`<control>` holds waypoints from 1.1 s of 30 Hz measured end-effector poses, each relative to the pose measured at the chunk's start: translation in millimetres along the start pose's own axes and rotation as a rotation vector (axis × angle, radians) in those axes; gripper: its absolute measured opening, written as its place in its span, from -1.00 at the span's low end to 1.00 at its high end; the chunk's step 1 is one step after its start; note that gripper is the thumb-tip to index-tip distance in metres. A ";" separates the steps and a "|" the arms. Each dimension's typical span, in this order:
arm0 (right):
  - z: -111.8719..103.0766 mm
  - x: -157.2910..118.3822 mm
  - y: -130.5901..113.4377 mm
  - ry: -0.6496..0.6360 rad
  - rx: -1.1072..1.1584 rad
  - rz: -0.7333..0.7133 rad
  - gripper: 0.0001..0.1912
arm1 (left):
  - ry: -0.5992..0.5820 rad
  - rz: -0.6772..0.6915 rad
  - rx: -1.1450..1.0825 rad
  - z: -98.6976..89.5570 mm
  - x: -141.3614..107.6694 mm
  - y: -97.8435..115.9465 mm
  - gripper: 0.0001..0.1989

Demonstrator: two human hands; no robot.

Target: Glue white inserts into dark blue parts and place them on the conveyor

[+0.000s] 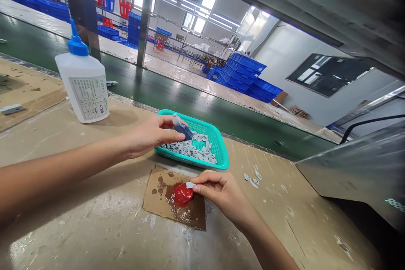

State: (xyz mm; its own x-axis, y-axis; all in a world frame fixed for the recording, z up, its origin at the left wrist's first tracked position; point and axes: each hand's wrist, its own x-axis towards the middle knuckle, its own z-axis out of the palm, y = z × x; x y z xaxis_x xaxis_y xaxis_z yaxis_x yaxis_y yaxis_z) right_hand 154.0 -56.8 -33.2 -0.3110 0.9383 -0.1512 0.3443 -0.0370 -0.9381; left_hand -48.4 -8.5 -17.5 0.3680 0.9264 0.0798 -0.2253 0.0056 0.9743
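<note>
The right hand (226, 192) grips a pale piece (190, 185) at the glossy red patch (181, 196) on cardboard (152, 200) — seemingly a wetting step, calling for a steady pinch — while beyond, the left hand (146, 136) clasps a blue-grey part (184, 130) over the green basket (225, 157).

The head camera looks forward and down toward twelve o'clock, workbench (126, 236) close at six, blue crates (238, 72) far at one.

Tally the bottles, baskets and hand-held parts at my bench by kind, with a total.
Squeeze bottle: 1
Teal basket: 1
Hand-held parts: 2 (dark blue part in left hand, small pale part in right hand)
Total: 4
</note>
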 end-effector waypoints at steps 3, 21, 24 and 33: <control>0.1 -2.3 -2.5 0.033 -0.011 -0.034 -0.89 | -0.011 -0.041 -0.028 2.0 -1.5 -0.4 -0.84; -2.4 -5.1 -15.9 0.228 0.201 -0.281 -0.90 | -0.131 0.091 0.363 20.4 -17.6 -11.1 -0.82; 3.1 1.1 -13.6 0.228 0.262 -0.253 -0.90 | -0.129 0.095 0.356 23.1 -19.9 -11.8 -0.81; 14.3 1.5 -10.9 0.339 0.146 -0.349 -0.89 | 0.025 0.273 0.473 30.9 -27.8 -15.7 -0.86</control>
State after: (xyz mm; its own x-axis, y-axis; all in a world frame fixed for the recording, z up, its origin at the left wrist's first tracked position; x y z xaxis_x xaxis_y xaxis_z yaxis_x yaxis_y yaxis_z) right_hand 137.1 -59.9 -27.6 -0.0722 0.9614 0.2657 0.1361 0.2734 -0.9522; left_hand -27.2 -46.0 -28.4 0.3301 0.8790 0.3440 0.1232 -0.4014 0.9076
